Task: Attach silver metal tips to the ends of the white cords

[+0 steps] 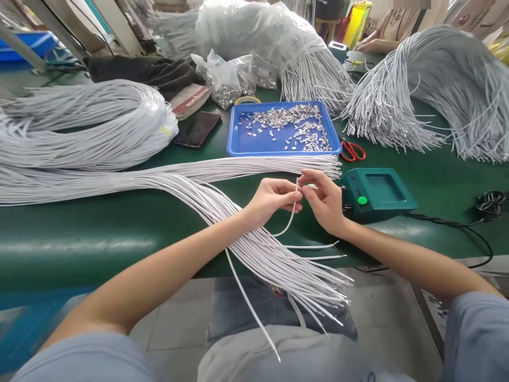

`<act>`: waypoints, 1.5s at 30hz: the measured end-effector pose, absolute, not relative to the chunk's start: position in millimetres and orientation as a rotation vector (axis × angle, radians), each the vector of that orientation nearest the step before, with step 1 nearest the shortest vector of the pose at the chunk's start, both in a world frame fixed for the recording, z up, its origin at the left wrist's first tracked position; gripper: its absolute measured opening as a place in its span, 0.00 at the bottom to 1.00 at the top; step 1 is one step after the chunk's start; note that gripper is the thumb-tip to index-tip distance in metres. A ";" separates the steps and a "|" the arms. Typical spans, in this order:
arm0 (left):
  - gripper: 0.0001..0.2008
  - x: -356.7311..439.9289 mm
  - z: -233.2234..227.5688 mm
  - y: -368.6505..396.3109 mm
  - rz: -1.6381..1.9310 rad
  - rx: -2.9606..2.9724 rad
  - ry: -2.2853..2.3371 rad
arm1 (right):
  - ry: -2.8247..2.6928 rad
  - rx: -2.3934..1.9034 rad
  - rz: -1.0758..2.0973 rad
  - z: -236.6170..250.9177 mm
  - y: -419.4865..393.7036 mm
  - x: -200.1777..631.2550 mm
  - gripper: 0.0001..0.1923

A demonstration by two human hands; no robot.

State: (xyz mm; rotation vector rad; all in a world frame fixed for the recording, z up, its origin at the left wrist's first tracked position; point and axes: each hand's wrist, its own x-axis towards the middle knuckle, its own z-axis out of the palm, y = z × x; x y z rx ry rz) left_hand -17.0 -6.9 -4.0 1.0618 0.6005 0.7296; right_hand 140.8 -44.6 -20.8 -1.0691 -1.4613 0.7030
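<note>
Left hand [274,199]: thumb and index finger pinched on a single white wire [289,222], close to its end. Tip points up, just above the fingers; rest of the wire curves down and back toward the loose bundle. Right hand [324,204]: fingers bent, fingertips right at that wire tip. Can't tell whether it grips the wire or a small part. Both hands are over the green tabletop [79,228], in front of the blue tray [254,146].

Loose white wire bundle [278,260] runs under the left forearm, ends fanned out past the table's near edge, over the lap. A second white bundle [246,168] lies flat along the tray's front side, ends just behind the right hand.

Tray has small metal terminals [294,116] scattered in it, mostly toward the back and right. Red-handled scissors [353,151] just right of the tray. Green box unit [382,193] with a round green button beside the right hand, black cable [491,206] coiled farther right.

Left of tray: dark phone [198,130], then a big gray wire coil [119,122]. Behind tray: clear bags of metal parts [226,90], plastic-wrapped wire bundle [254,32].
</note>
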 end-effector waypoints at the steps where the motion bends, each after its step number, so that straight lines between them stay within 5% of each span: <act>1: 0.19 -17.0 -3.6 -7.3 0.721 1.058 0.597 | -1.473 -1.055 0.729 -20.5 -44.9 141.1 0.14; 25: 0.17 -15.6 -3.6 -6.0 0.708 1.041 0.590 | -1.340 -0.904 0.824 -10.3 -44.4 141.0 0.04; 36: 0.18 -13.7 -2.1 -6.6 0.705 1.113 0.671 | -1.243 -0.943 0.962 -10.0 -39.8 142.2 0.21; 45: 0.18 -13.0 -1.7 -7.7 0.750 1.130 0.657 | -1.281 -0.975 0.962 -6.7 -40.9 142.2 0.20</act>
